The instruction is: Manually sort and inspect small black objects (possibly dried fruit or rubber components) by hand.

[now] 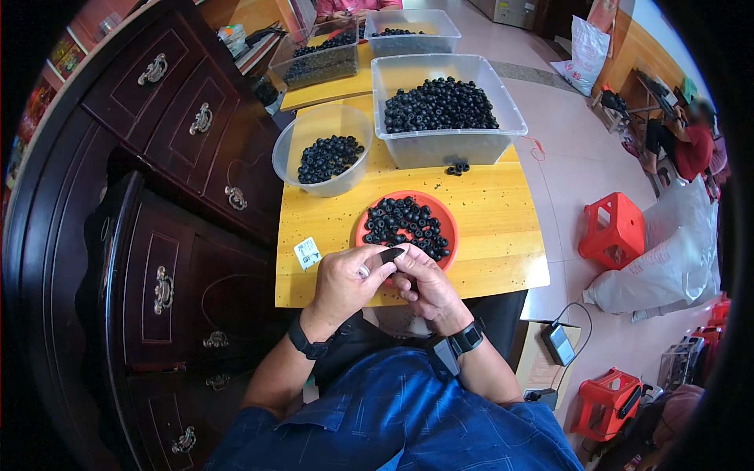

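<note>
My left hand point(345, 281) and my right hand point(428, 289) meet at the front edge of the yellow table, both with fingers pinched together. A flat black piece point(391, 255) shows at the left fingertips, touching the right ones; whether it is held or wrapped on a finger I cannot tell. Anything smaller between the fingertips is hidden. A ring sits on a left finger, and dark bands circle both wrists. Just beyond my hands lies a round red-orange plate point(450, 224), partly covered by them. Small black ring-shaped parts point(404, 222) are spread over it.
A round clear tub point(287, 161) and a large clear bin point(448, 145) hold more black parts. Several loose parts point(457, 169) lie beside the bin. A white label point(307, 253) rests at left. Dark drawers point(177, 118) flank the table; red stools point(613, 230) stand right.
</note>
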`<state>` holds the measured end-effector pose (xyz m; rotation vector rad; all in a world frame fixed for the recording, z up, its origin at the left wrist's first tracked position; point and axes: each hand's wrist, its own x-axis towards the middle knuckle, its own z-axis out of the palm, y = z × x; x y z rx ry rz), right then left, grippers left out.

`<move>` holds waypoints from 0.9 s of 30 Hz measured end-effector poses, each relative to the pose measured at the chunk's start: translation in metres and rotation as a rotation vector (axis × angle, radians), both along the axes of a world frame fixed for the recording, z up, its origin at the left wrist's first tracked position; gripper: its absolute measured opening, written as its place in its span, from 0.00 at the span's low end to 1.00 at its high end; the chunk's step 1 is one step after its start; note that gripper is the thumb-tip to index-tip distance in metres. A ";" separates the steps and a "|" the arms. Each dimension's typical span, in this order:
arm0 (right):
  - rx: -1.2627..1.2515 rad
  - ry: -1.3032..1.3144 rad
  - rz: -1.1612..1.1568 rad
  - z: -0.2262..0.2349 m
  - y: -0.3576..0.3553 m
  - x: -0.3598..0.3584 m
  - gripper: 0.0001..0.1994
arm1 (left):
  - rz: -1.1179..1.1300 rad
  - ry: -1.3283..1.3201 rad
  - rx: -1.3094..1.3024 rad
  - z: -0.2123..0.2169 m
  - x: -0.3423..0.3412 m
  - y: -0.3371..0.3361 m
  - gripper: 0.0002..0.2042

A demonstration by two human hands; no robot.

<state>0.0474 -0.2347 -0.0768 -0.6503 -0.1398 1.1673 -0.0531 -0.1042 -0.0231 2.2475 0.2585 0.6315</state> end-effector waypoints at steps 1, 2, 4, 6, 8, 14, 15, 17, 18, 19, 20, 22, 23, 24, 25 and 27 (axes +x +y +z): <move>0.007 0.005 0.001 0.000 0.000 0.001 0.07 | 0.003 0.008 -0.008 0.000 0.000 0.000 0.12; 0.006 0.006 0.000 0.000 0.000 0.001 0.07 | 0.002 0.009 -0.009 0.002 0.001 -0.001 0.12; 0.050 0.062 0.024 0.002 -0.001 0.000 0.08 | -0.014 0.057 -0.136 0.007 0.001 -0.002 0.09; 0.067 0.092 0.032 0.007 0.000 0.000 0.08 | -0.027 0.004 -0.261 -0.004 0.001 -0.002 0.08; 0.083 0.123 0.037 0.008 0.002 -0.001 0.08 | -0.041 -0.050 -0.387 -0.008 0.000 -0.001 0.06; 0.106 0.061 0.050 0.007 0.001 0.000 0.10 | -0.004 -0.024 -0.395 -0.012 0.001 0.002 0.04; 0.090 0.049 0.037 0.007 0.000 0.000 0.08 | -0.017 0.017 -0.373 -0.012 0.002 0.002 0.04; 0.091 0.040 0.004 -0.001 -0.006 0.002 0.06 | -0.063 0.067 -0.445 -0.003 0.007 -0.003 0.03; 0.101 0.036 -0.026 -0.005 -0.011 0.004 0.06 | -0.107 0.078 -0.547 0.003 0.013 -0.008 0.04; 0.094 0.050 -0.039 -0.006 -0.009 0.001 0.06 | -0.133 0.086 -0.619 -0.005 0.013 -0.003 0.06; 0.162 0.052 -0.024 -0.011 -0.006 0.001 0.07 | -0.088 0.173 -0.654 0.001 0.013 -0.001 0.06; 0.126 -0.003 0.006 -0.012 0.006 -0.006 0.09 | -0.031 0.105 -0.744 -0.005 0.006 0.004 0.05; 0.154 -0.002 0.032 -0.005 0.010 -0.009 0.10 | -0.001 0.130 -0.821 -0.005 0.000 0.011 0.04; 0.242 0.005 0.003 -0.015 0.021 -0.014 0.11 | 0.011 0.099 -0.877 -0.008 -0.004 0.015 0.04; 0.256 -0.010 -0.001 -0.022 0.024 -0.017 0.11 | -0.007 0.086 -0.936 -0.009 -0.009 0.015 0.04; 0.297 -0.006 -0.005 -0.021 0.020 -0.018 0.13 | -0.060 0.056 -1.017 -0.017 -0.008 0.017 0.05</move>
